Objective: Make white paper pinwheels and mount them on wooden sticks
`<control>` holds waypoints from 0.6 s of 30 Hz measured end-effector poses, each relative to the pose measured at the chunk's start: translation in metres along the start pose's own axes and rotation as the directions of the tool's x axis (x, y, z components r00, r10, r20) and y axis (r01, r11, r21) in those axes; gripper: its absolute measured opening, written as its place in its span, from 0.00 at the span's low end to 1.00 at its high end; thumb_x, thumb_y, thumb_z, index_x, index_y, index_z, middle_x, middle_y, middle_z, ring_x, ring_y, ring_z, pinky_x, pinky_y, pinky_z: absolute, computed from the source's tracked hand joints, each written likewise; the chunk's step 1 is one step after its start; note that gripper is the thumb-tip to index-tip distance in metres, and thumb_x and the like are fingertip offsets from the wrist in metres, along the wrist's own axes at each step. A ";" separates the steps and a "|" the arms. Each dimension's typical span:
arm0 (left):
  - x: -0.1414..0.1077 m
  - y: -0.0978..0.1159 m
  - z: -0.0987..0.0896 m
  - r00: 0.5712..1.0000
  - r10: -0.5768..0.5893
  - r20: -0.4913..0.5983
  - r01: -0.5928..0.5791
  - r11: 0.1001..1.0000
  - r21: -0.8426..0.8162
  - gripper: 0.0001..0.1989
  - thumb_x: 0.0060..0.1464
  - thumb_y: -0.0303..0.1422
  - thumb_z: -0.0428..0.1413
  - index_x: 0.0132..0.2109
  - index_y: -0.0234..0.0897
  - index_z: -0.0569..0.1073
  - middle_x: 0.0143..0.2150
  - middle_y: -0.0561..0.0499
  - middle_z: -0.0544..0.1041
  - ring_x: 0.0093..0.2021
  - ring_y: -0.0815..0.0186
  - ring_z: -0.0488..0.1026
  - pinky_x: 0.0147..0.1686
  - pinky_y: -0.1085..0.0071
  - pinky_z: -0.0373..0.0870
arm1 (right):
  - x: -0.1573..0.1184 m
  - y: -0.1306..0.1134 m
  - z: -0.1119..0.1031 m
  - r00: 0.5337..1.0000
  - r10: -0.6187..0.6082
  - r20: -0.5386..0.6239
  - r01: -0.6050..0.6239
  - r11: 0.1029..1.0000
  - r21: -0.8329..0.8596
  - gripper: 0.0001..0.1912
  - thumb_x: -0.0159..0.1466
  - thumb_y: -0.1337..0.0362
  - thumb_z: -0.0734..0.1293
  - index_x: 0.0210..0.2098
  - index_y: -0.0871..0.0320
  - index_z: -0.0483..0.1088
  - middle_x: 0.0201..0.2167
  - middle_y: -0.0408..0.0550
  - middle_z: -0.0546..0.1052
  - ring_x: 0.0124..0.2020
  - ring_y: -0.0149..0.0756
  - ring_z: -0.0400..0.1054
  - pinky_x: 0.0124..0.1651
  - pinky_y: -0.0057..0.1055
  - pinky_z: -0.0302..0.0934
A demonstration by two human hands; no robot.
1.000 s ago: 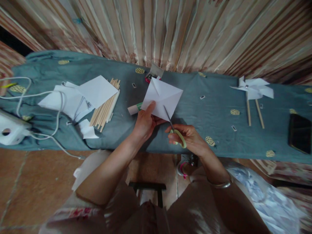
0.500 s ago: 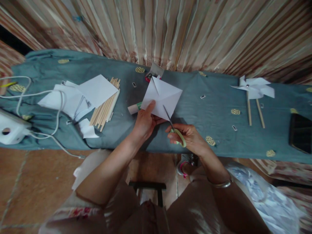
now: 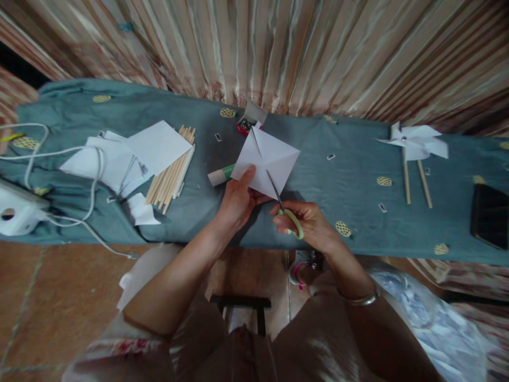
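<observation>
My left hand point(image 3: 237, 200) pinches a square sheet of white paper point(image 3: 274, 154) at its left and lower side, thumb on top and fingers beneath. One slit runs inward from the paper's far corner, and creases cross its middle. My right hand point(image 3: 308, 222) is closed around the pale green handles of a pair of scissors point(image 3: 292, 220). The scissor blades lie over the paper's near corner and point toward its centre. Just left of the paper lies a glue stick point(image 3: 220, 175) with a green band. Behind it stands an open small box point(image 3: 245, 124) with shiny metal bits inside.
Wooden sticks point(image 3: 169, 180) and white paper sheets point(image 3: 157, 146) lie on the left, near a white power strip point(image 3: 19, 207) with cables. At right are a paper pinwheel point(image 3: 421, 140) on a stick, another stick, and a black phone point(image 3: 490, 216). A curtain point(image 3: 270, 53) hangs behind the cloth-covered table.
The paper has shifted slightly right and toward me, uncovering more of the small box. Both hands keep their grips, and the scissors have barely moved.
</observation>
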State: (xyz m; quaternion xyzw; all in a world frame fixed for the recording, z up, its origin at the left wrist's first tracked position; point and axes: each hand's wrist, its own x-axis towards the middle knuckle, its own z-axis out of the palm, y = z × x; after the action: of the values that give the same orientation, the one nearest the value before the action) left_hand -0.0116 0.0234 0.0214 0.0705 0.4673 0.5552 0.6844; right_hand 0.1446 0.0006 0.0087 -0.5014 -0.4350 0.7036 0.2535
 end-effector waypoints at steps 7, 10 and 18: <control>0.000 0.001 0.000 1.000 -0.012 0.011 0.012 1.000 0.019 0.09 0.67 0.30 0.51 0.39 0.36 0.75 0.29 0.50 0.81 0.33 0.64 0.82 0.38 0.70 0.80 | 0.002 0.004 -0.001 1.000 -0.030 0.000 0.030 1.000 -0.003 0.23 0.42 0.49 0.82 0.28 0.55 0.75 0.19 0.36 0.72 0.19 0.26 0.64 0.23 0.25 0.61; 0.001 0.000 -0.001 1.000 -0.004 0.014 0.004 1.000 0.020 0.11 0.68 0.29 0.49 0.39 0.36 0.75 0.29 0.50 0.81 0.32 0.65 0.81 0.38 0.70 0.80 | 0.001 0.002 0.000 1.000 -0.029 -0.005 0.029 0.999 -0.021 0.23 0.42 0.50 0.82 0.28 0.56 0.75 0.18 0.36 0.71 0.19 0.26 0.65 0.23 0.25 0.61; 0.003 -0.001 -0.003 1.000 -0.006 0.018 0.005 1.000 0.023 0.11 0.68 0.30 0.50 0.37 0.37 0.75 0.29 0.50 0.81 0.32 0.64 0.81 0.41 0.66 0.80 | 0.001 0.002 0.001 1.000 -0.008 -0.013 0.008 1.000 -0.011 0.23 0.41 0.50 0.83 0.28 0.56 0.75 0.19 0.36 0.73 0.20 0.26 0.66 0.22 0.24 0.60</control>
State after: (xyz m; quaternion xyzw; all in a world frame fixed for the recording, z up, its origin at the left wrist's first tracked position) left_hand -0.0130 0.0243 0.0173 0.0820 0.4675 0.5472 0.6894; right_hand 0.1432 -0.0003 0.0069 -0.5055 -0.4391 0.6971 0.2563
